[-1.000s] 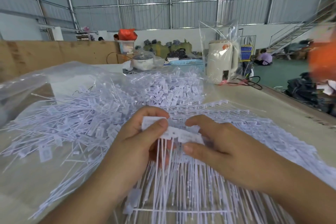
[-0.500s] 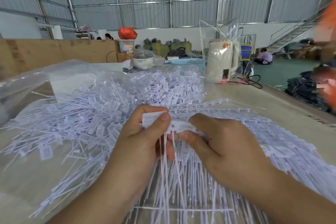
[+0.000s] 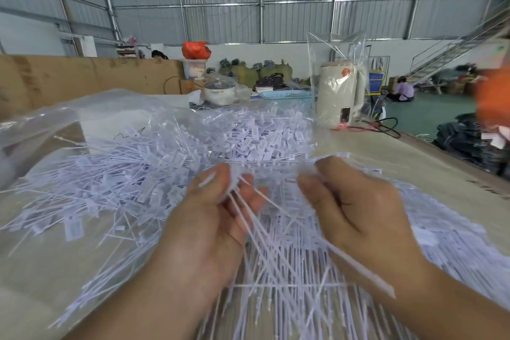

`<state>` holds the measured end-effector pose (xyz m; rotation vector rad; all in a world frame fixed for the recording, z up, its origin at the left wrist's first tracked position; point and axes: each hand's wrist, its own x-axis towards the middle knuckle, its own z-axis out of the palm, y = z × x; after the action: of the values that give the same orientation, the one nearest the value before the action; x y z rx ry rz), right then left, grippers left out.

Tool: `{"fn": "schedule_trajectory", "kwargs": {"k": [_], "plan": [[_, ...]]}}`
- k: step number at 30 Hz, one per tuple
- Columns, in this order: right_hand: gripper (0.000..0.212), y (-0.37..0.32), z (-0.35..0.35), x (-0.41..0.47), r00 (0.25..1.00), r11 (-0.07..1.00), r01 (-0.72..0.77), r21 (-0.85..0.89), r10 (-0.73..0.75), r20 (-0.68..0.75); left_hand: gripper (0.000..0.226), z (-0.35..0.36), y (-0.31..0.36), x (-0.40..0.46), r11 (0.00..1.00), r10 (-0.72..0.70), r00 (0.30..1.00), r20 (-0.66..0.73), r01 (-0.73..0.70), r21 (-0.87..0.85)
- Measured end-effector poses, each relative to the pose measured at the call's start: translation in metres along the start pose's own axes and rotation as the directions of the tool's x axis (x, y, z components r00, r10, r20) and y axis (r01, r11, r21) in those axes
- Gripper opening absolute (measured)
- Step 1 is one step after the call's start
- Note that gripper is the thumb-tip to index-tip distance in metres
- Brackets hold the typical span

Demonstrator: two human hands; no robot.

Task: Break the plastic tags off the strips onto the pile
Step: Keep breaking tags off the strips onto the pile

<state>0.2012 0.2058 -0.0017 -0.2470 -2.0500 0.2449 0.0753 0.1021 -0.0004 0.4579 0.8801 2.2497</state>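
A big pile of loose white plastic tags (image 3: 171,174) covers the table in front of me. Strips of tags still joined on their runners (image 3: 289,309) lie under my wrists. My left hand (image 3: 218,215) grips a bunch of thin white tag stems (image 3: 248,207) between thumb and fingers. My right hand (image 3: 350,201) is curled round another blurred bunch of tags (image 3: 307,171) beside it. The two hands are apart, with stems fanning out between them.
A clear plastic bag (image 3: 82,113) lies behind the pile at left. A cream kettle in a plastic bag (image 3: 340,96), a pot (image 3: 219,91) and a blue basket (image 3: 287,95) stand at the far end. The table's right edge (image 3: 447,157) drops to the floor.
My hands were together on one strip's row of tags. They have since pulled apart sideways, each with a bunch of tags, and the stems now splay between them.
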Motion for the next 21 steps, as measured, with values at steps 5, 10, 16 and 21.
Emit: {"fn": "schedule_trajectory", "kwargs": {"k": [5, 10, 16, 21], "plan": [[0.025, 0.007, -0.008, 0.002, 0.953, 0.991, -0.06, 0.121, 0.021, 0.303, 0.009, 0.0, 0.001, -0.005, 0.928, 0.047, 0.964, 0.26, -0.139, 0.347], [0.053, 0.007, -0.011, 0.002, 0.862, 0.995, 0.033, 0.097, -0.078, 0.502, 0.015, -0.004, -0.003, -0.007, 0.788, -0.023, 0.936, 0.351, -0.199, 0.582], [0.059, 0.007, -0.01, 0.001, 0.832, 0.996, 0.066, 0.068, -0.092, 0.547, 0.022, -0.005, -0.001, -0.009, 0.725, -0.065, 0.906, 0.417, -0.245, 0.644], [0.073, 0.013, -0.014, 0.005, 0.784, 0.995, -0.025, 0.094, -0.038, 0.62, 0.014, -0.007, 0.0, -0.005, 0.731, -0.049, 0.923, 0.382, -0.227, 0.644]]}}
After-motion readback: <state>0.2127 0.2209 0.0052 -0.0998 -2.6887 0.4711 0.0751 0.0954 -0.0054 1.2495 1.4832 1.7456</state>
